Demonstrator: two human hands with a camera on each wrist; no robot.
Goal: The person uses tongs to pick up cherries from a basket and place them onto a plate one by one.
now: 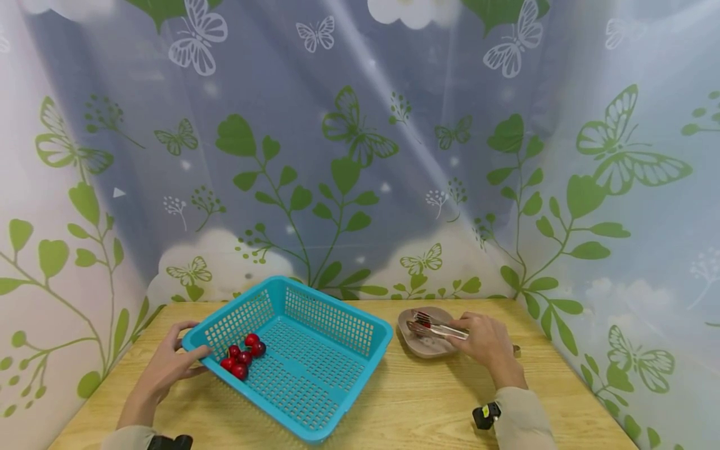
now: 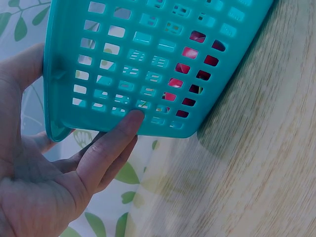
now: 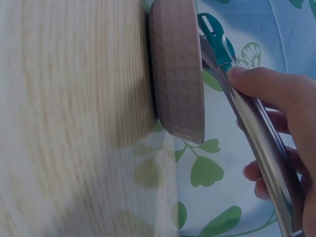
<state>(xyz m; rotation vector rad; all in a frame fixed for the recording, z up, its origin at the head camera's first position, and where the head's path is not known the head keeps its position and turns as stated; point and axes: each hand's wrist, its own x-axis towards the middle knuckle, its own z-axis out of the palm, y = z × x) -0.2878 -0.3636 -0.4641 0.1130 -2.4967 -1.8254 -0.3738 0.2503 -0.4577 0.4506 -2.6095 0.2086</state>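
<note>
At the left, a blue plastic basket [image 1: 320, 362] holds several dark red cherries [image 1: 240, 359] gathered near its left corner. My left hand [image 1: 167, 361] grips that corner, thumb at the rim; the left wrist view has a fingertip against the perforated wall [image 2: 98, 64]. On the right, my right hand [image 1: 485, 339] holds metal tongs [image 3: 256, 133], thumb along one arm. The fork-like tong tips [image 1: 423, 320] reach over a shallow pinkish-brown dish [image 3: 177, 74], and a small red thing [image 1: 425, 324] shows between them.
Basket and dish stand on a light wood-grain table [image 1: 416, 400]. Behind and at both sides hangs a curtain [image 1: 360, 206] printed with butterflies and leaves, close to the table's far edge. A small metallic end [image 1: 516, 350] shows past my right hand.
</note>
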